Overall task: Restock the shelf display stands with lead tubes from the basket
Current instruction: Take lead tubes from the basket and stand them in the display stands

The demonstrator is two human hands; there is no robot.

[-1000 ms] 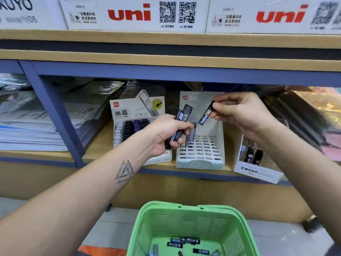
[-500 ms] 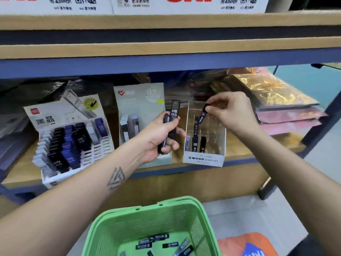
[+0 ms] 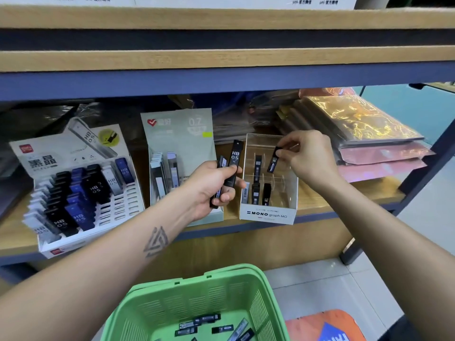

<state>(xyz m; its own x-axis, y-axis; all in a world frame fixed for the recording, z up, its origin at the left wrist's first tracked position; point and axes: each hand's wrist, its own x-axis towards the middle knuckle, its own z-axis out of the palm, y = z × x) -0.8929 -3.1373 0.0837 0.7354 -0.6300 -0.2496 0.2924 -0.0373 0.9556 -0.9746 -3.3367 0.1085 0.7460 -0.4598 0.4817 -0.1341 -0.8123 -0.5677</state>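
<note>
Over the MONO stand (image 3: 268, 214) at two o'clock, my right hand (image 3: 311, 157) pinches a lead tube (image 3: 273, 160); next, slot it in. My left hand (image 3: 211, 185) grips spare tubes (image 3: 234, 163).

Shop shelving over a tiled floor.
Wood-edged boards (image 3: 221, 60) on a blue metal frame (image 3: 172, 81); pale floor tiles (image 3: 320, 289) lower right.

Right of the right hand (image 3: 311, 157): stack of gold-marbled and pink plastic-wrapped packs (image 3: 364, 134) on the shelf. Above both hands: white uni-printed cartons (image 3: 221, 0) on the upper wooden shelf board (image 3: 221, 18). Below the right hand, bottom right: orange object (image 3: 325, 326) on the tiled floor (image 3: 418, 254).
</note>
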